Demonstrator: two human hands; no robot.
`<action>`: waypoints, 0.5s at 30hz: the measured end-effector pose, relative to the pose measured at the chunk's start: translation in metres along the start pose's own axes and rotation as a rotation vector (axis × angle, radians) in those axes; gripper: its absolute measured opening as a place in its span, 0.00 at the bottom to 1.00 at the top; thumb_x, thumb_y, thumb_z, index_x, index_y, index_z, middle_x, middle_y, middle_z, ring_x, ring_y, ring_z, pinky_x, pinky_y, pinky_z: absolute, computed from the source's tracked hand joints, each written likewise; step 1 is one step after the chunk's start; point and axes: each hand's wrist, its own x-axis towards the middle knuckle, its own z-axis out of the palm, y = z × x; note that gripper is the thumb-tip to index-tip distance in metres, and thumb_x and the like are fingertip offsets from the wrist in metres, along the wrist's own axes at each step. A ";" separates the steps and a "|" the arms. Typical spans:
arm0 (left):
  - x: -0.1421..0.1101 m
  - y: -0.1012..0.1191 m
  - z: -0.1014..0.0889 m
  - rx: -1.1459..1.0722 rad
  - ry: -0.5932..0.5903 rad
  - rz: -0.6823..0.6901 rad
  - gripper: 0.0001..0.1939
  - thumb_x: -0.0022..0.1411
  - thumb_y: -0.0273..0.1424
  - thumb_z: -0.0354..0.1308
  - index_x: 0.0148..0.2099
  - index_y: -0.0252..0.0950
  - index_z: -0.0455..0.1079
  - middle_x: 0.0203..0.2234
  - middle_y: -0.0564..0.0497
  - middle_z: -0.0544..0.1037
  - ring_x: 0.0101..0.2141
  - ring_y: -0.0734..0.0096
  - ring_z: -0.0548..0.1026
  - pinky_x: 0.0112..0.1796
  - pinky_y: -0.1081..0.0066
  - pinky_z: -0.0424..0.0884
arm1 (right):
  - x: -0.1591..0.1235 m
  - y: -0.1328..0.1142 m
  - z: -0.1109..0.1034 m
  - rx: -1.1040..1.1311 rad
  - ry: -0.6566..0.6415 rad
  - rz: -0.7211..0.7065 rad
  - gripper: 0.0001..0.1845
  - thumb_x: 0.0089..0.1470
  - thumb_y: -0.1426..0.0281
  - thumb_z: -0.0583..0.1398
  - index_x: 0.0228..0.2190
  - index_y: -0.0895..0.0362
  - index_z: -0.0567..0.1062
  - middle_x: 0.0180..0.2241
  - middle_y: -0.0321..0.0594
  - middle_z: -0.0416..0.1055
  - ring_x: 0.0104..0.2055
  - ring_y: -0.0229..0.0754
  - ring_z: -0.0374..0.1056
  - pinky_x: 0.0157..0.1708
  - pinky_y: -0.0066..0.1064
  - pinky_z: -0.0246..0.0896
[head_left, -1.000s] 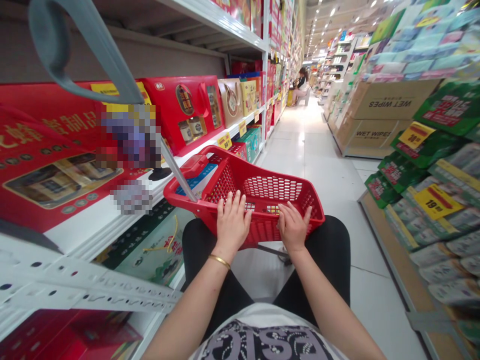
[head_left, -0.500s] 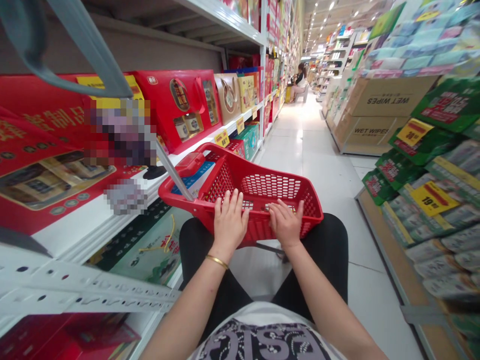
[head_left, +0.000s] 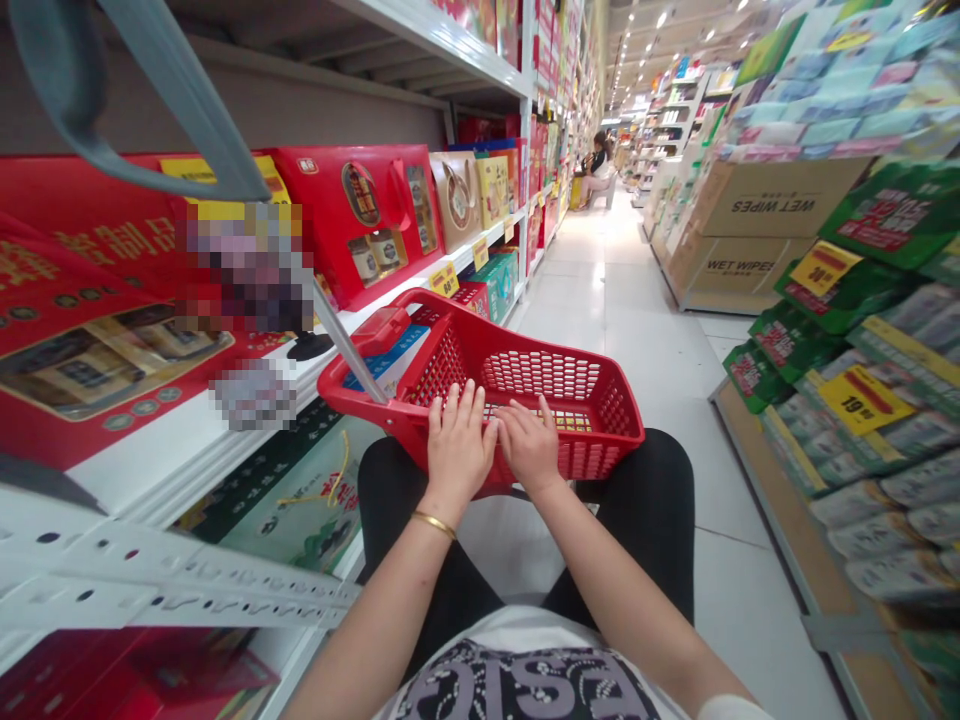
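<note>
Both hands were unclenched: the left hand (head_left: 459, 435) and right hand (head_left: 531, 442) lay with fingers loosely extended over the near rim of the red rolling shopping basket (head_left: 540, 350), which sat before the knees beside the shelf (head_left: 420, 275). Steadying it well seemed to call for light, even palm pressure, with the grey pull handle (head_left: 180, 90) kept off the red gift boxes (head_left: 330, 180).

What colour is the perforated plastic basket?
The perforated plastic basket is red, clearest in the head view.

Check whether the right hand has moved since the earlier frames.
Yes. Judged against the red basket, the right hand has shifted left along the near rim, close beside the left hand.
</note>
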 end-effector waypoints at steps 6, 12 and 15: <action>0.000 0.001 0.000 -0.021 -0.004 -0.011 0.29 0.76 0.41 0.43 0.73 0.35 0.58 0.71 0.47 0.57 0.71 0.53 0.54 0.70 0.48 0.44 | -0.031 0.056 -0.037 -0.206 0.131 0.160 0.14 0.68 0.70 0.55 0.50 0.51 0.78 0.50 0.42 0.80 0.60 0.50 0.70 0.69 0.70 0.23; 0.001 0.003 0.000 -0.020 0.005 -0.040 0.29 0.76 0.41 0.43 0.72 0.36 0.59 0.71 0.47 0.57 0.71 0.54 0.53 0.70 0.48 0.44 | -0.028 0.056 -0.033 -0.274 0.170 0.271 0.25 0.66 0.66 0.55 0.62 0.50 0.69 0.70 0.51 0.55 0.75 0.64 0.42 0.65 0.76 0.31; 0.001 0.003 -0.001 -0.005 0.000 -0.028 0.29 0.76 0.42 0.43 0.72 0.36 0.59 0.71 0.47 0.57 0.71 0.55 0.54 0.70 0.48 0.45 | -0.019 0.040 -0.017 -0.253 0.126 0.109 0.26 0.65 0.67 0.56 0.63 0.50 0.68 0.67 0.48 0.61 0.73 0.58 0.48 0.69 0.69 0.34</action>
